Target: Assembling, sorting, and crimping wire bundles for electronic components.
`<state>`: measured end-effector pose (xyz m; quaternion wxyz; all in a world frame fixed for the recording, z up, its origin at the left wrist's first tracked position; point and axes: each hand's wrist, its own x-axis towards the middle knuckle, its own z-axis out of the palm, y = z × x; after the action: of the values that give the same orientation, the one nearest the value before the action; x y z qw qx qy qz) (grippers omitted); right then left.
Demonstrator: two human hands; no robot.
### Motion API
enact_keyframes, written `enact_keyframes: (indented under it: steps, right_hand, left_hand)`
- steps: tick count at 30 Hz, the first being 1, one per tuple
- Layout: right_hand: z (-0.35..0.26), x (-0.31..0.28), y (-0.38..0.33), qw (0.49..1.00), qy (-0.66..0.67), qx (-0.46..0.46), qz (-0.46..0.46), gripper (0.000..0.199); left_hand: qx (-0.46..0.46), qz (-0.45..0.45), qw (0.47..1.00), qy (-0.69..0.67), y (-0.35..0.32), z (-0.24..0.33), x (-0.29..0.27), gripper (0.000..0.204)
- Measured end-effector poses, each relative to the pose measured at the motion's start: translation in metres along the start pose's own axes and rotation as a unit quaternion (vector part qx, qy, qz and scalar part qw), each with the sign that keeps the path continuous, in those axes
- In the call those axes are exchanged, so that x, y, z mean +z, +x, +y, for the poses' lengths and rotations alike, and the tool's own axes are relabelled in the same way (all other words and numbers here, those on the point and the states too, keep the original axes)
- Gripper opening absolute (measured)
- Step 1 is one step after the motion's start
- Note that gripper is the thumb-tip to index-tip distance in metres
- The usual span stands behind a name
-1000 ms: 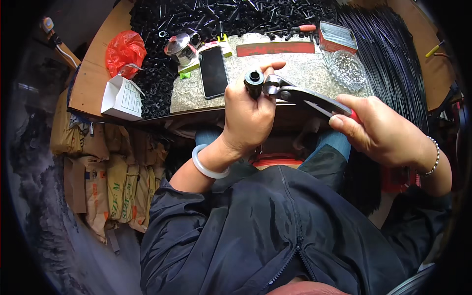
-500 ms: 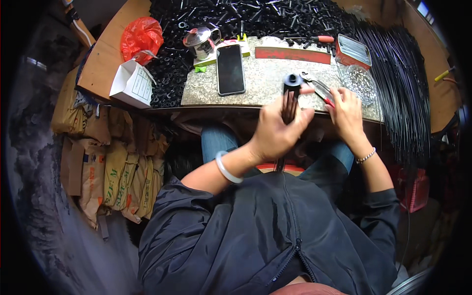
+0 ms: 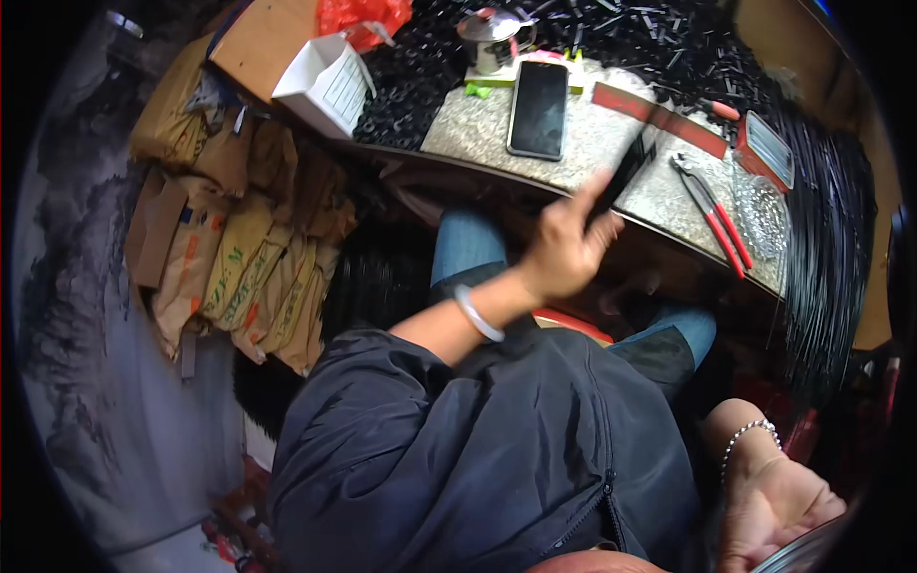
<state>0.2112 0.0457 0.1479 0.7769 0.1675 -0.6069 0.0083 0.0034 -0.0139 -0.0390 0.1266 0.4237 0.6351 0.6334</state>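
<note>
My left hand (image 3: 565,250) is closed round a long black rod-like part (image 3: 630,162), which leans up over the work board (image 3: 475,129) and is smeared by motion. My right hand (image 3: 778,511) is low at the right, palm turned up, beside a bundle of shiny silver rods (image 3: 812,552). Its fingertips are hidden, so whether it grips them is unclear. On the right part of the board lie cutting pliers with red handles (image 3: 723,229), touched by neither hand.
A phone (image 3: 539,110), a red strip (image 3: 702,134), a lidded metal pot (image 3: 492,43) and a tin box (image 3: 766,151) are on the bench. Loose black parts (image 3: 401,105) heap behind; thin black rods (image 3: 821,220) hang off the right. A white carton (image 3: 325,86) stands left, above stacked sacks (image 3: 229,267).
My right hand has left the pliers on the board and moved down to the lower right. My left hand still holds the black part, now tilted to the right. The whole view has shifted.
</note>
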Motion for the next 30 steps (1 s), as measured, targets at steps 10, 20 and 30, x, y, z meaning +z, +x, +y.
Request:
enact_keyframes:
  steps: [10,20,30]
  right_hand:
    - [-0.022,0.047,-0.051,0.869,0.225,0.170,-0.407,0.033]
    - [-0.044,0.089,-0.052,0.854,0.260,0.170,-0.417,0.031]
    - [-0.025,0.047,-0.076,0.789,0.092,0.252,-0.553,0.022]
  left_hand:
    - [-0.124,0.273,0.908,0.291,-0.167,-0.024,-0.244,0.041]
    - [-0.648,0.109,0.715,0.240,-0.433,-0.111,-0.143,0.057]
    - [-0.443,0.085,0.701,0.553,-0.291,-0.167,-0.250,0.071]
